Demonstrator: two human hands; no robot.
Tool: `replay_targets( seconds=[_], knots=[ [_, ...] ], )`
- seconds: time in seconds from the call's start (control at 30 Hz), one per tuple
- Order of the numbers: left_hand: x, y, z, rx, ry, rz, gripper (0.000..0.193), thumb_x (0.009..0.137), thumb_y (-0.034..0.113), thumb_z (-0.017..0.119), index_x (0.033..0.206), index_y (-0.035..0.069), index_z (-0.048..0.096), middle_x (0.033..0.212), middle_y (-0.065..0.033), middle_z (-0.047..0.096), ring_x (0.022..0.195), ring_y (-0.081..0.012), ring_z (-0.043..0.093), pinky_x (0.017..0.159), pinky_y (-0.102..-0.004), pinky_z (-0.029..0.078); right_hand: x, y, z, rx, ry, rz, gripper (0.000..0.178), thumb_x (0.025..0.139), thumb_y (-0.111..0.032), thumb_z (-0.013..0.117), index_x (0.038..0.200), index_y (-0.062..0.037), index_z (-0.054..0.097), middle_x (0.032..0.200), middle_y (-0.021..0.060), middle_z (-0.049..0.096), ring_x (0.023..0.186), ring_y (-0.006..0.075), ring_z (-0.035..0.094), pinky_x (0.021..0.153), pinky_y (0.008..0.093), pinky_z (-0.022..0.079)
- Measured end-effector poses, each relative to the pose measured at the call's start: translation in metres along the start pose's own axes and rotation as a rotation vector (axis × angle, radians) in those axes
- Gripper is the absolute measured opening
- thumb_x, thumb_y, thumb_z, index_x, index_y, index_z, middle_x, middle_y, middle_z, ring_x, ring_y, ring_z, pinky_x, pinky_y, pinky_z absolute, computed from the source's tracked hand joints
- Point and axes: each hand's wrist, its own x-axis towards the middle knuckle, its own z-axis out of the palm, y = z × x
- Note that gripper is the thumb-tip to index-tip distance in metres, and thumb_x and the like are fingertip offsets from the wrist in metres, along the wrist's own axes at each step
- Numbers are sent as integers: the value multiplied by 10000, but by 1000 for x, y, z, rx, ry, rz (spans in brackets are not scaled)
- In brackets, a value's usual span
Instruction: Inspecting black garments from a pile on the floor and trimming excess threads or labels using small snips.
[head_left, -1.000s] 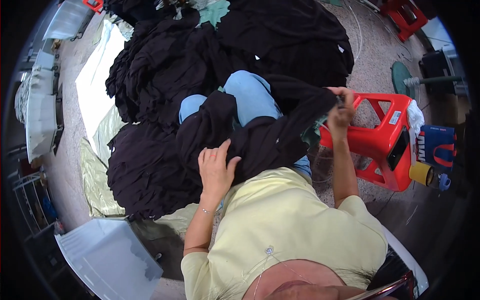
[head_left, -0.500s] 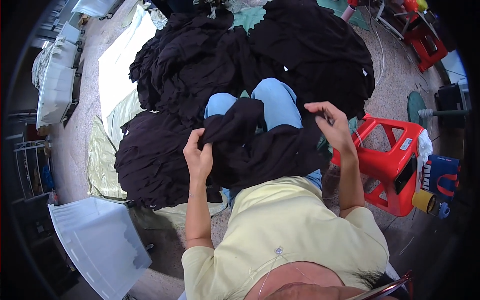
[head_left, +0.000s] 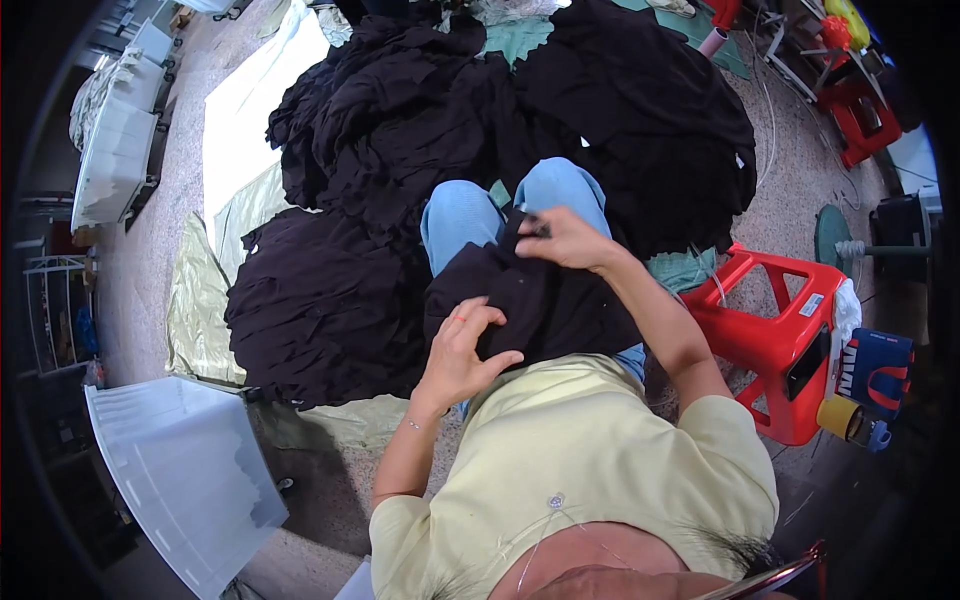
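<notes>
A piece of black cloth lies bunched across my lap, over the legs of light blue trousers. My left hand rests on its near left part, thumb stretched away from the fingers. At the cloth's far edge, my right hand is closed around a small dark object whose kind I cannot make out. Its fingertips touch the cloth there. Black fabric heaps surround my knees: one at the left, one ahead and one at the right.
A red plastic stool stands at my right, with a phone on it. Beside it are a blue bag and a yellow cup. A translucent white bin is at the near left. Pale sheeting lies under the heaps.
My right hand has moved left and inward, to the cloth's far edge. My left hand has let go of the raised cloth part and come down nearer, opening onto the cloth.
</notes>
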Motion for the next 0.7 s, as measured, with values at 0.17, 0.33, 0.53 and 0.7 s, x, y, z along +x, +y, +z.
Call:
replay_targets(
  seconds=[0.17,0.33,0.53,0.7],
  knots=[
    [-9,-19,-6,-298,71,-395,556,742,134,774,1206,62,478,1102,-123,596,974,-305,603,862,-372,475,-14,-50,-37,477,652,-87,196,851,-147,733,892,-95,548,640,-58,458,451,27,384,393,207,304],
    [6,-18,-36,238,412,-210,303,650,-77,602,923,44,654,868,-161,654,819,-323,650,743,-371,510,-35,-134,-80,593,1222,-500,231,841,-150,757,873,-119,530,583,-60,431,396,49,369,357,216,262],
    [47,49,-143,398,1190,221,383,665,-179,469,978,-49,649,855,-79,608,867,-189,583,840,-295,489,-53,-184,-112,485,1187,-739,221,855,-125,739,806,-102,524,563,-31,447,383,50,342,430,223,264],
    [88,112,-207,211,1290,537,371,769,-94,443,1065,-40,661,1070,-162,663,948,-256,673,863,-354,571,-74,-213,-166,579,988,-909,127,865,-85,701,917,-40,595,738,20,566,479,82,404,481,236,316]
  ],
)
